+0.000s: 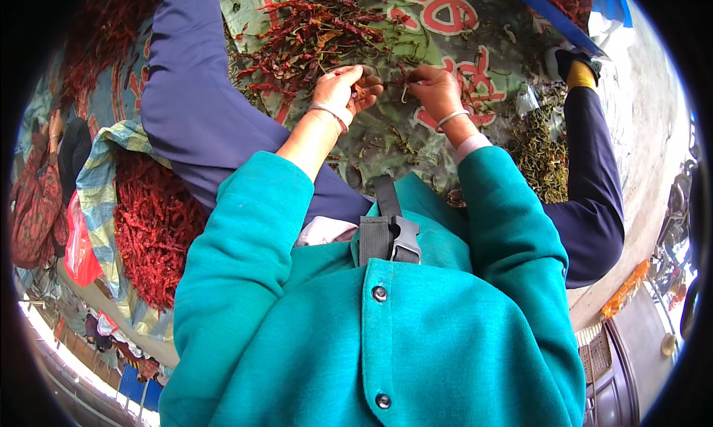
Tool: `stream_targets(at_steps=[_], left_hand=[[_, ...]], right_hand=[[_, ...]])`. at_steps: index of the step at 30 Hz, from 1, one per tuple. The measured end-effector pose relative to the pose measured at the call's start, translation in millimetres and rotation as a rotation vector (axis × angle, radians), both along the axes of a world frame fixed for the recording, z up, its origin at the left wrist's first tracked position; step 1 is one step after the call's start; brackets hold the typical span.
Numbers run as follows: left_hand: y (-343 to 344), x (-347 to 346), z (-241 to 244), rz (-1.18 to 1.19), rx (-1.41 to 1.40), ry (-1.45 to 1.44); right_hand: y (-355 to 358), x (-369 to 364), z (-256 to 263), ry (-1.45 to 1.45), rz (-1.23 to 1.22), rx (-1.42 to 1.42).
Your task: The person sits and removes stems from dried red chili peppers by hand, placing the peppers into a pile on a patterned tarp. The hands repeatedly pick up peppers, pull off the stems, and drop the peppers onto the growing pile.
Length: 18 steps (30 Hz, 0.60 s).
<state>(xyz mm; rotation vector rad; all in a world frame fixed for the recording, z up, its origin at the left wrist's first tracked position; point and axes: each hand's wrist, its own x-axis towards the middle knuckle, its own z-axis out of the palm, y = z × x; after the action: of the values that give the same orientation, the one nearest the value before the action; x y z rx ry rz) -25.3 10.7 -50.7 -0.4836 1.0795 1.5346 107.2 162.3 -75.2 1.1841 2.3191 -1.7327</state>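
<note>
Dried red chili peppers (312, 37) lie in a loose pile on a printed plastic sheet (384, 115) between my legs. My left hand (348, 90), palm partly turned up and fingers curled, holds bits of dried red chili at the pile's lower right edge. To its right, my right hand (434, 90) pinches a dried chili with a pale stem between thumb and fingers. The hands are a short way apart. Loose green stems are scattered on the sheet around them.
A checked woven sack (106, 176) full of red chilies (153, 232) stands left of my leg. Chili stems (537, 154) are heaped by my other leg. A blue strip (557, 17) crosses near my foot. More chilies lie upper left, and another person (39, 198) sits at far left.
</note>
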Motion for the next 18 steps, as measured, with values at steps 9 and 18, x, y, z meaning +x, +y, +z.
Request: stream_targets(at_steps=[9,18], left_hand=[[4,-1,9,-0.056,0.254,-0.050],[6,8,12,-0.255,-0.042,0.001]], right_hand=[[2,7,39,-0.049,-0.210,-0.511],[-15,10,37,0.181,-0.239,-0.625]])
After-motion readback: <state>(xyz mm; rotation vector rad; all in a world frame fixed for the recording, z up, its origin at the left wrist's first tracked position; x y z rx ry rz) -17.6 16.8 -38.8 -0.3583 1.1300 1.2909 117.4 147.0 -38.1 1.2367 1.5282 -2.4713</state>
